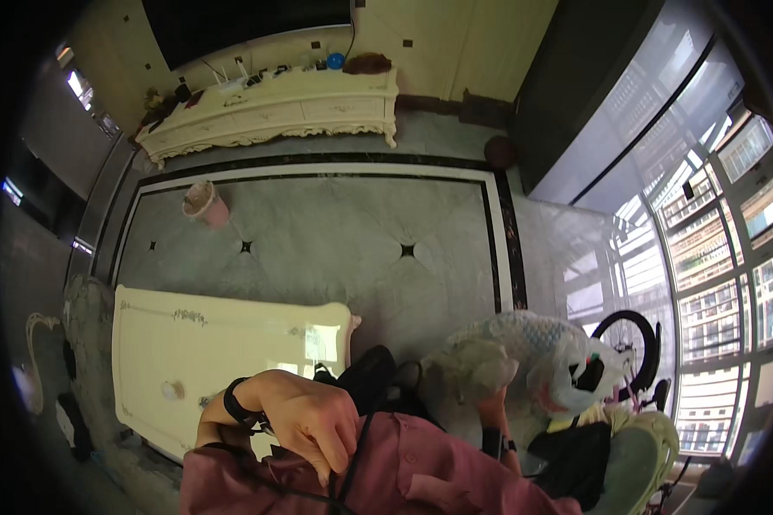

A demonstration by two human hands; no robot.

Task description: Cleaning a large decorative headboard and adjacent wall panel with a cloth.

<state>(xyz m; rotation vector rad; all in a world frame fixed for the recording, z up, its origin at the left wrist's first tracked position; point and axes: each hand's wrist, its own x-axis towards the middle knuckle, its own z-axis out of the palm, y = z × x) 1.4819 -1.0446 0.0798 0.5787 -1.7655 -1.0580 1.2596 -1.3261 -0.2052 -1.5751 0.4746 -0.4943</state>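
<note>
My left hand [319, 418] is in front of my chest, fingers bent and pinched on a thin black cord [355, 460] that runs down over my dusty-red shirt [386, 463]. A black band circles that wrist. Low on the right, my right hand [493, 402] grips a cloudy translucent plastic bag [473, 370], which hides most of its fingers. A dark band is on this wrist too. Beside it stands a larger bulging bag with a blue scale-like pattern [534, 338]. A white plastic bag [570, 386] with a dark item inside is at its right.
A glossy cream coffee table [232, 341] lies at my left, with a pink bucket [207, 206] on the tiled floor beyond. Farther off is a carved cream TV cabinet [283, 109]. On the right are a cushioned chair [644, 463], a small bicycle's wheel [656, 354] and tall windows.
</note>
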